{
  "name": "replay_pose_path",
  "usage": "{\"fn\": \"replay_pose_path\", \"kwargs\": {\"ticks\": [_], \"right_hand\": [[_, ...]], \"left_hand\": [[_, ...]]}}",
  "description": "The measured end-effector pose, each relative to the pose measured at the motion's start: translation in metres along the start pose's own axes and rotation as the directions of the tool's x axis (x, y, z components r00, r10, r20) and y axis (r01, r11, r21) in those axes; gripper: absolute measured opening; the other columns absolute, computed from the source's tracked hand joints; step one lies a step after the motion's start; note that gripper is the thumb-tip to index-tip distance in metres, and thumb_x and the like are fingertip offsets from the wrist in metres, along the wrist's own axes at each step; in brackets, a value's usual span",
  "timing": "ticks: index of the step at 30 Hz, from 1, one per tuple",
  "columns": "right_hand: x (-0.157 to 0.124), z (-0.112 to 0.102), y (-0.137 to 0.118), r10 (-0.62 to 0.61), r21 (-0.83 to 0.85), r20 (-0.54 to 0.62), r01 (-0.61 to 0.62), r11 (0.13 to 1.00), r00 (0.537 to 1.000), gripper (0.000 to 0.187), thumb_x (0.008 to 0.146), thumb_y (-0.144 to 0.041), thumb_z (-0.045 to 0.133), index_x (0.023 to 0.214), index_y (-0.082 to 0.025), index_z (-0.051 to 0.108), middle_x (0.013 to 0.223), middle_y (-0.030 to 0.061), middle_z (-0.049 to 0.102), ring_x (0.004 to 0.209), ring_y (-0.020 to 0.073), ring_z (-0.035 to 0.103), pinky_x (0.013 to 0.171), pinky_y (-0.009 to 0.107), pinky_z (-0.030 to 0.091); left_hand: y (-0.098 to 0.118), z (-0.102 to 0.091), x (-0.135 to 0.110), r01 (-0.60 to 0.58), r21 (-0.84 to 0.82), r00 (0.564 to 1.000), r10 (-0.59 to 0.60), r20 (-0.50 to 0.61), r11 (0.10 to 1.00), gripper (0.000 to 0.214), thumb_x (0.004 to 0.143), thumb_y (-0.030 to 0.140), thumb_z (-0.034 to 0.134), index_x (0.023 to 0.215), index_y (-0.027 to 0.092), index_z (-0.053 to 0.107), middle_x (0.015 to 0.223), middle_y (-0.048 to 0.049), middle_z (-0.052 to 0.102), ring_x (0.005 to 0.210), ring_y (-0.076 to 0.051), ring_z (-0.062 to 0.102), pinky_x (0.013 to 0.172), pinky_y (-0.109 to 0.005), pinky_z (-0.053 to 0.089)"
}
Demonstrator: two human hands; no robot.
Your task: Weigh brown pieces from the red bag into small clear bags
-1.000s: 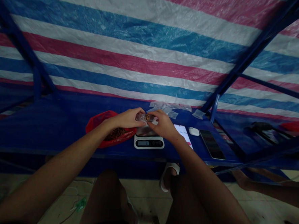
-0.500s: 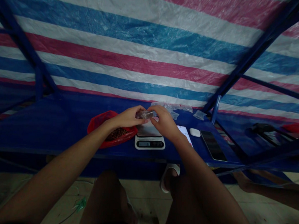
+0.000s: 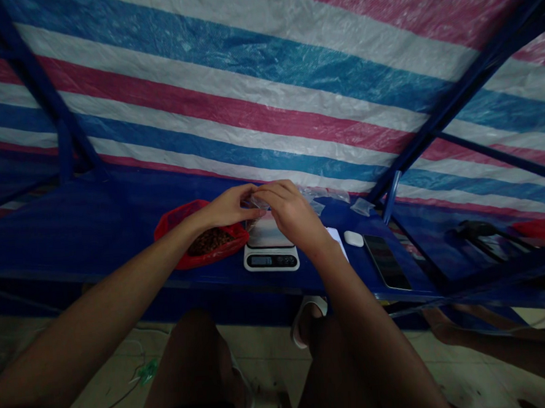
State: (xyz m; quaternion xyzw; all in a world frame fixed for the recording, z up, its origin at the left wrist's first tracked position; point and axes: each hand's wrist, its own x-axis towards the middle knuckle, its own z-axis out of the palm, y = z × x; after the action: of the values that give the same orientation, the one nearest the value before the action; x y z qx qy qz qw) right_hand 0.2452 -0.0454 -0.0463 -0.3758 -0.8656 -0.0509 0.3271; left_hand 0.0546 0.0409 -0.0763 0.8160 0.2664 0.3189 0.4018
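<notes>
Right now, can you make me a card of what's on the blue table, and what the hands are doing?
Left hand: grip on a small clear bag
Right hand: over that bag, partly hiding it; hold unclear
Scale: below the hands; number unreadable
Red bag: left of the scale, open, brown bits inside
Clear packets: beyond the right hand, by the striped sheet
White case: right of the right arm
Dark phone: lying right of the white case
</notes>
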Motion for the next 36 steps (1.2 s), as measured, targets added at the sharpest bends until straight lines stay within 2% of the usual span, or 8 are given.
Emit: {"fn": "replay_pose_path", "kwargs": {"ticks": [9, 14, 18, 25, 28, 31, 33, 36], "right_hand": [[-0.007, 0.009, 0.003, 0.124, 0.054, -0.128, -0.118, 0.992, 0.984, 0.051, 0.099, -0.006, 0.046, 0.142, -0.025, 0.064, 0.135, 0.0129, 0.062, 0.130, 0.0288, 0.057, 0.115, 0.050, 0.048], [-0.025, 0.034, 0.028, 0.368, 0.242, -0.256, -0.309, 0.920, 0.894, 0.053, 0.096, -0.015, 0.057, 0.148, -0.026, 0.057, 0.132, 0.0137, 0.056, 0.125, 0.0269, 0.058, 0.110, 0.048, 0.054], [-0.042, 0.055, 0.044, 0.482, 0.350, -0.094, -0.424, 0.835, 0.871, 0.046, 0.087, -0.019, 0.068, 0.133, -0.021, 0.063, 0.125, 0.0127, 0.063, 0.112, 0.0250, 0.065, 0.099, 0.045, 0.059], [-0.053, 0.050, 0.039, 0.474, 0.153, 0.112, -0.487, 0.860, 0.873, 0.042, 0.079, -0.020, 0.077, 0.120, -0.018, 0.067, 0.117, 0.0117, 0.074, 0.111, 0.0284, 0.068, 0.102, 0.049, 0.053], [-0.050, 0.044, 0.032, 0.463, 0.114, 0.103, -0.473, 0.874, 0.880, 0.048, 0.079, -0.027, 0.082, 0.124, -0.019, 0.069, 0.121, 0.0138, 0.075, 0.115, 0.0315, 0.068, 0.104, 0.051, 0.051], [-0.043, 0.040, 0.021, 0.450, 0.216, -0.040, -0.432, 0.875, 0.892, 0.038, 0.089, -0.039, 0.076, 0.121, -0.021, 0.071, 0.125, 0.0138, 0.074, 0.118, 0.0306, 0.068, 0.107, 0.051, 0.050], [-0.036, 0.038, 0.013, 0.489, 0.347, -0.122, -0.424, 0.836, 0.864, 0.030, 0.095, -0.042, 0.068, 0.117, -0.021, 0.073, 0.124, 0.0115, 0.076, 0.117, 0.0279, 0.069, 0.106, 0.047, 0.051], [-0.026, 0.035, 0.002, 0.568, 0.533, -0.097, -0.439, 0.723, 0.817, 0.029, 0.096, -0.045, 0.064, 0.110, -0.022, 0.075, 0.113, 0.0072, 0.079, 0.103, 0.0238, 0.072, 0.094, 0.039, 0.056]], "left_hand": [[0.004, -0.002, -0.004, 0.006, -0.029, 1.000, -0.006, -0.007, 1.000, 0.051, 0.082, 0.048, 0.078, 0.118, 0.013, 0.067, 0.111, -0.0106, 0.075, 0.096, -0.024, 0.070, 0.091, -0.041, 0.056], [0.004, -0.007, -0.011, 0.059, -0.056, 0.996, -0.062, -0.064, 0.997, 0.054, 0.086, 0.051, 0.074, 0.126, 0.014, 0.068, 0.121, -0.0136, 0.076, 0.106, -0.027, 0.071, 0.097, -0.043, 0.056], [-0.004, -0.008, -0.011, 0.077, -0.258, 0.979, -0.122, -0.163, 0.963, 0.058, 0.085, 0.049, 0.070, 0.131, 0.015, 0.067, 0.129, -0.0155, 0.074, 0.119, -0.030, 0.069, 0.103, -0.044, 0.053], [-0.002, 0.007, -0.014, 0.137, -0.538, 0.937, -0.285, -0.202, 0.832, 0.071, 0.088, 0.041, 0.058, 0.152, 0.012, 0.049, 0.119, -0.0145, 0.077, 0.097, -0.026, 0.074, 0.073, -0.034, 0.058], [0.006, 0.014, -0.020, 0.134, -0.503, 0.943, -0.265, -0.199, 0.854, 0.061, 0.093, 0.043, 0.051, 0.145, 0.013, 0.055, 0.126, -0.0148, 0.076, 0.108, -0.028, 0.073, 0.083, -0.039, 0.061], [0.012, 0.017, -0.025, 0.063, -0.354, 0.958, -0.155, -0.240, 0.933, 0.051, 0.095, 0.041, 0.043, 0.132, 0.015, 0.067, 0.137, -0.0121, 0.072, 0.128, -0.029, 0.066, 0.108, -0.044, 0.053], [0.015, 0.018, -0.029, 0.034, -0.266, 0.965, -0.100, -0.242, 0.963, 0.052, 0.095, 0.038, 0.041, 0.131, 0.016, 0.070, 0.145, -0.0099, 0.069, 0.137, -0.029, 0.059, 0.118, -0.045, 0.045], [0.019, 0.021, -0.033, 0.035, -0.305, 0.977, -0.097, -0.189, 0.952, 0.057, 0.093, 0.036, 0.043, 0.141, 0.017, 0.068, 0.151, -0.0094, 0.064, 0.141, -0.031, 0.056, 0.119, -0.047, 0.043]]}}
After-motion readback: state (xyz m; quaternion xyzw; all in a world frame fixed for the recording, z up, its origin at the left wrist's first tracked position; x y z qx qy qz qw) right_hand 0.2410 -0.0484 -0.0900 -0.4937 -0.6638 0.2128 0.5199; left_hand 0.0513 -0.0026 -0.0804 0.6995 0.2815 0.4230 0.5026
